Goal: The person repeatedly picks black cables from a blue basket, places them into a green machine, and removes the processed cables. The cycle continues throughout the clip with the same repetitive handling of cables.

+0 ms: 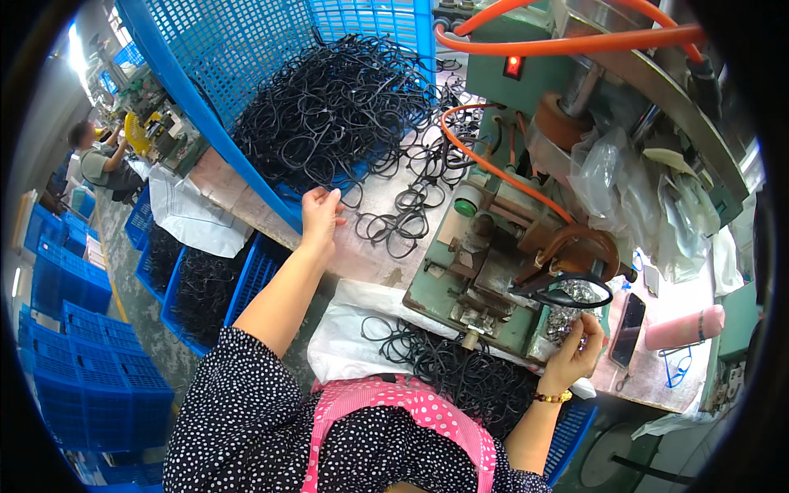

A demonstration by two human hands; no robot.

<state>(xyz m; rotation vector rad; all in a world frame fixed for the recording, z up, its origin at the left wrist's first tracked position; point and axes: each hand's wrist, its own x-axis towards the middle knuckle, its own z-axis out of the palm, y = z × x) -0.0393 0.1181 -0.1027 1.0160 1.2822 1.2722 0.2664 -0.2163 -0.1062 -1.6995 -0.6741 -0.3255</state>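
Observation:
My left hand [321, 217] is by the front rim of a tilted blue basket [283, 209]. Its fingers are curled closed on a thin black cord loop [353, 195], which shows beside the fingertips. A heap of similar black cord loops [329, 107] fills the basket and spills onto the table. On the right, my right hand [579, 349] is over the edge of a small tray of shiny metal bits [560, 324]. Thumb and fingers are pinched together; what lies between them is too small to tell. A green bench press [485, 271] stands between my hands.
Above the tray sits a black-rimmed round lens [579, 289]. Orange hoses [567, 41] and plastic bags [625, 181] hang around the press. A phone [628, 329] and pink roll [686, 327] lie at right. Black loops [460, 366] cover my lap. A co-worker [103, 160] sits far left.

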